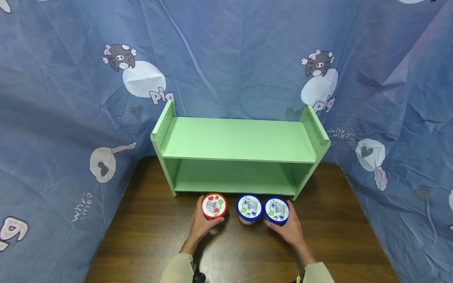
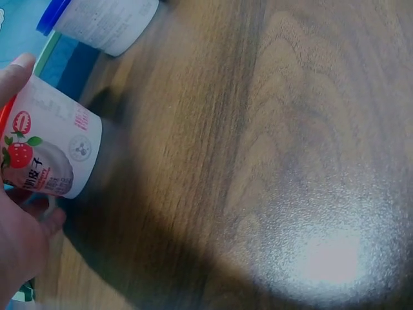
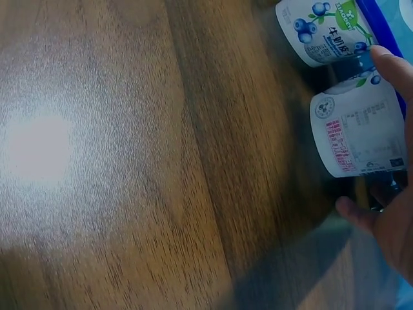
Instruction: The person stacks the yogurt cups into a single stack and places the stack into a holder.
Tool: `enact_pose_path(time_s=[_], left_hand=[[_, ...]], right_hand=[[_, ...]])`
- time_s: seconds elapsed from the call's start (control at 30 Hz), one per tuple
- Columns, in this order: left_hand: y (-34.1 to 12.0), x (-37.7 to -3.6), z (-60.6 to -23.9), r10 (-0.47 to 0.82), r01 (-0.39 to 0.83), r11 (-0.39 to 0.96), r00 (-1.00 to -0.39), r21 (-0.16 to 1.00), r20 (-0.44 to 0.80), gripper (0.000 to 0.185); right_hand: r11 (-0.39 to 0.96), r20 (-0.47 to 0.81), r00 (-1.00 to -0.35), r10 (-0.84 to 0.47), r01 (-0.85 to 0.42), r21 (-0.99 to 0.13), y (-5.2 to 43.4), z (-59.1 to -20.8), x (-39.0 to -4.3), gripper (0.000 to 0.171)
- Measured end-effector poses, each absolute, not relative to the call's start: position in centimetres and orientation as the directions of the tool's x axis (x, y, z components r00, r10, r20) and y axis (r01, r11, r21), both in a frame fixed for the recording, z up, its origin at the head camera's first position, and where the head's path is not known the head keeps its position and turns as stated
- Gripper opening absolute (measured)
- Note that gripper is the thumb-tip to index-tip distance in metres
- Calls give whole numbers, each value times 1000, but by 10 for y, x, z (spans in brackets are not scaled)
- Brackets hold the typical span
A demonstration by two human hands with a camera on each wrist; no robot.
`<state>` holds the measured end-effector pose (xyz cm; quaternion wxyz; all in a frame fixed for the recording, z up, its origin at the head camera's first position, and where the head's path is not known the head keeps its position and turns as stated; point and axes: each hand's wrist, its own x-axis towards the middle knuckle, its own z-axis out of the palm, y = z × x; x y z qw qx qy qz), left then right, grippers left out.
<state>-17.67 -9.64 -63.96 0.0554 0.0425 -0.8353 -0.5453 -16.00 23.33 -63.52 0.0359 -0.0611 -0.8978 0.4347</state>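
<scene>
A yogurt cup with a red lid (image 1: 214,206) and strawberry pictures is held in my left hand (image 1: 200,225), thumb on one side and fingers on the other. The left wrist view shows its white printed side (image 2: 55,142). My right hand (image 1: 292,228) grips a blue-lidded blueberry yogurt cup (image 1: 277,210) between thumb and fingers; its label side (image 3: 361,132) faces the right wrist camera. Close beside it, between the hands, stands a second blue-lidded cup (image 1: 249,206), which neither hand holds. All three lids face up.
Just behind the cups is a light green two-tier shelf (image 1: 238,139) with raised side panels. It stands on a brown wooden table (image 1: 244,259). Blue patterned cloth (image 1: 226,59) hangs behind and along both sides.
</scene>
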Motion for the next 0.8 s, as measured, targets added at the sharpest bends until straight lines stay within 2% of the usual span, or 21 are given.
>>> enact_pose_path(time_s=[0.43,0.8], left_hand=[[-94,-176,-643,-133,-4,377,-990,926,50,109],[-95,-176,-643,-135,6,374,-989,928,61,104]], right_hand=[[603,-13,-978,210,140,-785,232,-636,-161,119],[596,33,-973,228,113,-795,235,-632,-160,116]])
